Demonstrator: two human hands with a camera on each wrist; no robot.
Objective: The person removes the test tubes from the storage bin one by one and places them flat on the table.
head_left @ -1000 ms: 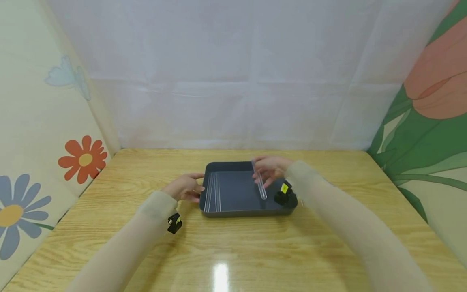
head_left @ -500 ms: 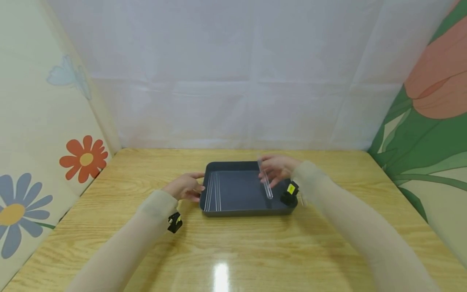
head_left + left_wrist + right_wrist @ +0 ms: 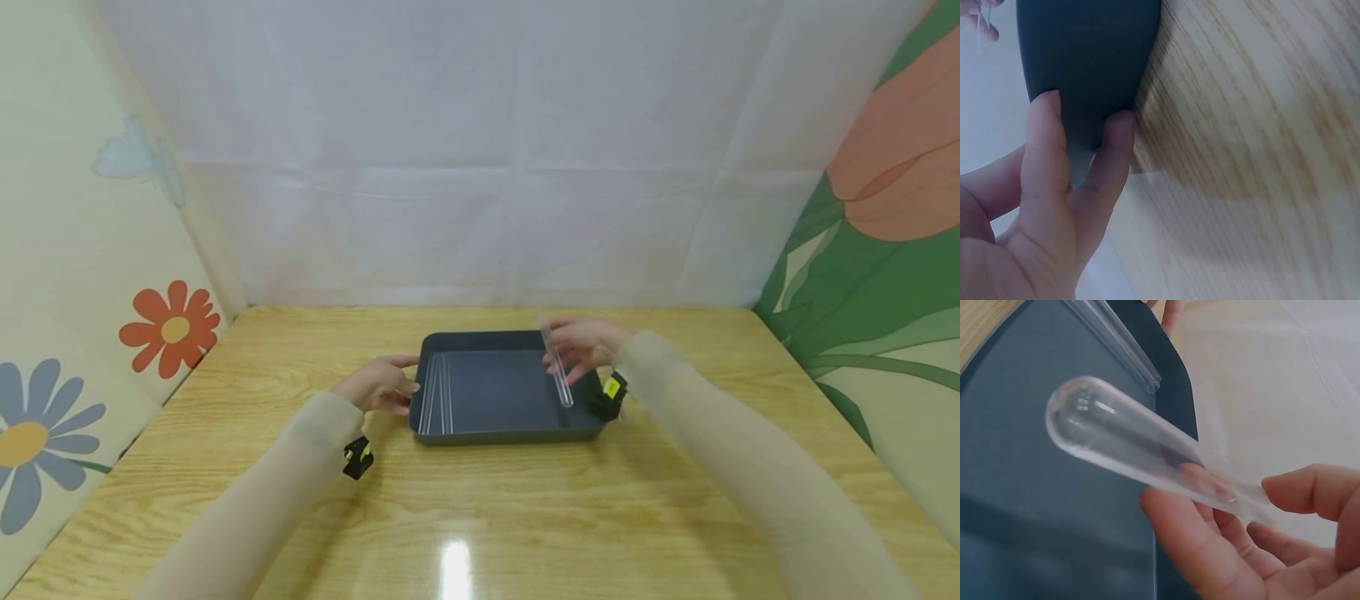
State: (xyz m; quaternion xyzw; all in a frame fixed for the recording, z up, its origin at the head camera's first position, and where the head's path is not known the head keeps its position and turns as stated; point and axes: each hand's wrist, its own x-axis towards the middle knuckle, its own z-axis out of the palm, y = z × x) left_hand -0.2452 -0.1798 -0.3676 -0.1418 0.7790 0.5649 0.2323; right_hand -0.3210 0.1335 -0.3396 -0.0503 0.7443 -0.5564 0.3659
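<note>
My right hand [image 3: 583, 346] pinches a clear test tube [image 3: 558, 372] between thumb and fingers, over the right part of a dark grey tray [image 3: 510, 437]. In the right wrist view the rounded closed end of the test tube [image 3: 1104, 419] points away from the fingers, and the tube is see-through. More clear tubes [image 3: 444, 396] lie lengthwise along the tray's left side. My left hand [image 3: 381, 385] is at the tray's left end. Its fairly straight fingers [image 3: 1047, 144] rest against the outer wall of the tray [image 3: 1088, 62] in the left wrist view.
The tray stands on a wood-grain table [image 3: 480, 508]. A white sheet [image 3: 480, 167] hangs behind it. Flower-patterned panels [image 3: 67, 250] border the sides. A small clear object [image 3: 625, 414] shows beside the tray's right end, mostly hidden by the right wrist.
My right hand has moved a little to the right with the test tube, from mid-right of the tray toward its right end. The left hand and the tray stay practically where they were.
</note>
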